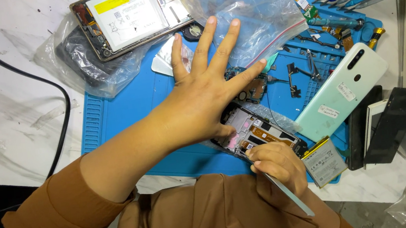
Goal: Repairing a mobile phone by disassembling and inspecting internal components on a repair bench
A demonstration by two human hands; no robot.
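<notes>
On the blue mat (121, 110), the left hand (205, 94) is lying spread flat, fingers released, pressing an opened phone (257, 132), while the right hand (276, 165) is gripping a thin pry tool (289, 198) at that phone's near edge.

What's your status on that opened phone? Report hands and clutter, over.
Left hand spread flat, pinning the opened phone to the blue mat. Right hand grips a thin pry tool at its edge. Loose battery and white back cover alongside.
</notes>
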